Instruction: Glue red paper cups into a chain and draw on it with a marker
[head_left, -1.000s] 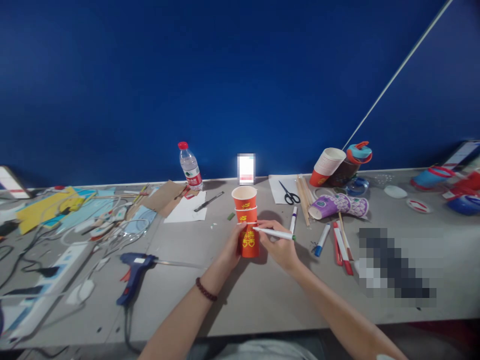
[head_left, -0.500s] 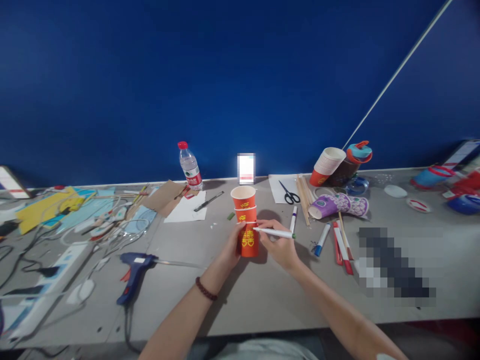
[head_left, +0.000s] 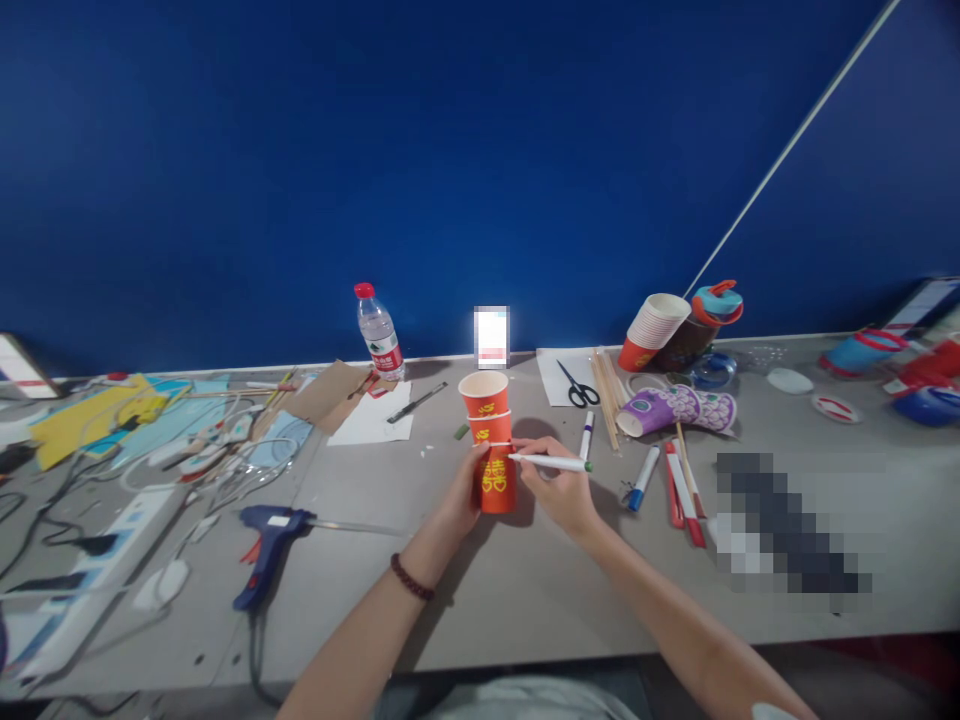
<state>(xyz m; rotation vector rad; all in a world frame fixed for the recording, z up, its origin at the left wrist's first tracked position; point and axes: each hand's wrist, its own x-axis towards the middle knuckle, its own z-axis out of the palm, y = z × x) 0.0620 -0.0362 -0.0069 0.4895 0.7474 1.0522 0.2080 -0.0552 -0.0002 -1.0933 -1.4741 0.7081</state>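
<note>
Several red paper cups (head_left: 496, 484) with yellow characters stand nested in an upright stack on the grey table. From the left side, my left hand (head_left: 463, 492) is wrapped round the lowest cup; its far fingers are hidden behind the stack. My right hand (head_left: 561, 492) pinches a white marker (head_left: 551, 462) with a green end, held almost level. The marker's tip is at the cup's right side, just below a rim; whether it touches is too small to tell. Behind my right hand lies a purple-banded marker (head_left: 586, 438).
A blue glue gun (head_left: 274, 540) and a white power strip (head_left: 112, 570) with tangled cables lie left. A water bottle (head_left: 379, 335) stands at the back. Scissors (head_left: 577, 385), wooden sticks (head_left: 606, 395), a cup stack (head_left: 654, 330) and a blue-capped marker (head_left: 642, 480) are right.
The cup stack has turned or shifted very slightly to the left in my left hand. The marker stays at the cup's side, its tip hardly moved.
</note>
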